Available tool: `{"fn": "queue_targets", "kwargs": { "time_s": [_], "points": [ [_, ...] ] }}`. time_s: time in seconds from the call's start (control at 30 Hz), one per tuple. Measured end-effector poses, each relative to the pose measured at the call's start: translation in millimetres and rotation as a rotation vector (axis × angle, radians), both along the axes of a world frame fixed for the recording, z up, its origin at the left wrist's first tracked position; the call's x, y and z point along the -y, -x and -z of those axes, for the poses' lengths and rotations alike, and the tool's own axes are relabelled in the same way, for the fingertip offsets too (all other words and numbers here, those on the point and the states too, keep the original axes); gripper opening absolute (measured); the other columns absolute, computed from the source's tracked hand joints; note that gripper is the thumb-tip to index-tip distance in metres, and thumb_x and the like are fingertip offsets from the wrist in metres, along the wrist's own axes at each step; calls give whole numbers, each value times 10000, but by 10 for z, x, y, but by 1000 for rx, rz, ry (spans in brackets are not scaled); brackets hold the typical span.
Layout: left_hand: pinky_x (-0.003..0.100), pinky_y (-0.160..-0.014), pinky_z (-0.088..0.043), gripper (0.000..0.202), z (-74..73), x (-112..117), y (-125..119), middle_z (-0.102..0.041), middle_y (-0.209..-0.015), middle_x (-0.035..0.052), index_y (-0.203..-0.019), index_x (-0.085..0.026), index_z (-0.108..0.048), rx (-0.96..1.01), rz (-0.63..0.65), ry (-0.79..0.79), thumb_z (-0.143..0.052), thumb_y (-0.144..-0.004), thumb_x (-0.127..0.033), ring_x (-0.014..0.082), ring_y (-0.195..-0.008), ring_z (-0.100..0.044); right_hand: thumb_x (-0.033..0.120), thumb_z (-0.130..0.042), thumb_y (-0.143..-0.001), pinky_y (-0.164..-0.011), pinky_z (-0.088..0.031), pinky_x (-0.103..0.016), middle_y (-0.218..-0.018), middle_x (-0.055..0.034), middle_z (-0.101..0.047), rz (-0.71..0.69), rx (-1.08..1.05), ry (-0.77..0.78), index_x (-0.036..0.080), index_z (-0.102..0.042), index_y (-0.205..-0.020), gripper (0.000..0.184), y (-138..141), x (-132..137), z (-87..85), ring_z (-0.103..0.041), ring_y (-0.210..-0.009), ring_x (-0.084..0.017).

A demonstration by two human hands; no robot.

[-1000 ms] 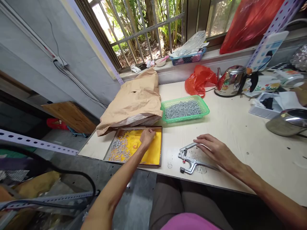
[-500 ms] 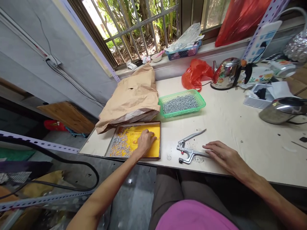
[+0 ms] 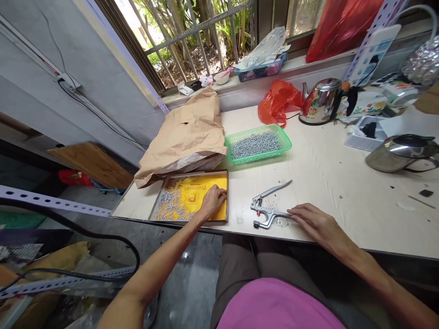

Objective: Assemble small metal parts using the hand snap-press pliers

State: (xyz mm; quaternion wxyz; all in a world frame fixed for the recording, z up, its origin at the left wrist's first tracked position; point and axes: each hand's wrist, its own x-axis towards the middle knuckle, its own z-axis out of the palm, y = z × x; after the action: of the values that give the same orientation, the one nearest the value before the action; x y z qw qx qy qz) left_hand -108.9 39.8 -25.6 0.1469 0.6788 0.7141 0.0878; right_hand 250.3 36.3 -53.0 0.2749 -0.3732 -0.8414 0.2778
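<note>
My left hand (image 3: 213, 201) is over the right side of a shallow box (image 3: 227, 183) with a yellow lining. Its fingers are curled and pressed together near the box's right wall; whatever is between them is too small to make out. Small silver metal pieces (image 3: 171, 201) lie heaped in the left part of that box. My right hand (image 3: 313, 222) lies on the table with its fingers stretched out, the tips touching the handle end of metal snap pliers (image 3: 269, 215). Those pliers lie with their handles spread and jaws toward the box.
Behind the box stand a brown paper bag (image 3: 192, 132) and a green plastic basket (image 3: 288, 145) full of small metal pieces. A red plastic bag (image 3: 277, 103), an electric kettle (image 3: 320, 103) and a steel pot (image 3: 394, 157) stand farther back and right.
My left hand has moved slightly right inside the box, its fingers now closer to the right wall. My right hand's fingertips now reach the pliers' handle end. The view has shifted a little.
</note>
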Motion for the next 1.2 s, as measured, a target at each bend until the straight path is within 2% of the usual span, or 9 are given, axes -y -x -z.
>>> {"fn": "queue_targets", "kwargs": {
  "time_s": [0.1,0.2,0.3,0.37,0.47,0.67,1.0,1.1,1.2],
  "points": [
    [256,-743,-431,188,-8,14,-13,-638,-889,54,-934,-170,-717,84,-81,-14,-571,-820,-205,168,-838,-593,357,-422,-980,-855,-512,-323,-1091,-55,-607,8,-1,20,244,-624,-1103,262,29,24,-25,-608,-986,-186],
    [249,-726,-433,157,-88,46,7,-687,-862,55,-869,-157,-711,121,-188,22,-578,-819,-223,164,-810,-616,362,-420,-980,-869,-511,-330,-1089,-62,-614,18,6,5,233,-630,-1101,274,28,34,-62,-608,-989,-189],
    [272,-700,-423,145,-198,99,52,-702,-868,70,-816,-168,-713,-41,-255,79,-578,-804,-222,198,-832,-627,362,-422,-976,-886,-509,-360,-1075,-70,-627,21,31,-41,227,-639,-1104,286,5,20,-79,-603,-1001,-205],
    [287,-702,-419,151,-244,126,72,-704,-900,82,-824,-171,-714,-134,-246,108,-571,-799,-213,218,-863,-629,360,-425,-974,-885,-508,-380,-1067,-76,-633,16,52,-68,224,-642,-1107,289,-3,6,-80,-598,-1007,-216],
    [290,-712,-420,183,-246,127,72,-707,-900,88,-873,-162,-711,-143,-237,127,-542,-805,-189,217,-864,-634,356,-426,-972,-869,-514,-389,-1061,-77,-639,7,68,-82,227,-644,-1105,286,10,0,-82,-595,-999,-219],
    [277,-688,-425,163,-226,74,30,-713,-865,96,-841,-140,-704,-93,-356,155,-585,-779,-233,213,-838,-634,330,-416,-975,-858,-508,-386,-1039,-79,-637,18,74,-102,219,-642,-1105,283,33,31,-133,-582,-986,-219],
    [324,-718,-434,316,-270,71,-209,-685,-997,196,-894,-91,-717,-420,-232,187,-407,-838,-119,280,-919,-650,255,-454,-962,-799,-470,-375,-999,-93,-631,18,218,-157,189,-641,-1113,249,39,12,-151,-549,-929,-227],
    [315,-728,-442,268,-335,61,-222,-695,-976,164,-875,-107,-712,-314,-233,116,-450,-829,-140,266,-916,-646,224,-478,-950,-768,-452,-359,-939,-89,-630,39,266,-193,190,-656,-1086,227,75,-3,-136,-538,-895,-222],
    [250,-629,-442,168,-442,85,-360,-694,-817,79,-845,-138,-687,74,-287,90,-544,-797,-214,175,-743,-635,215,-485,-948,-760,-427,-343,-901,-83,-621,57,304,-221,191,-676,-1038,212,101,-28,-115,-524,-876,-216]
  ]
}}
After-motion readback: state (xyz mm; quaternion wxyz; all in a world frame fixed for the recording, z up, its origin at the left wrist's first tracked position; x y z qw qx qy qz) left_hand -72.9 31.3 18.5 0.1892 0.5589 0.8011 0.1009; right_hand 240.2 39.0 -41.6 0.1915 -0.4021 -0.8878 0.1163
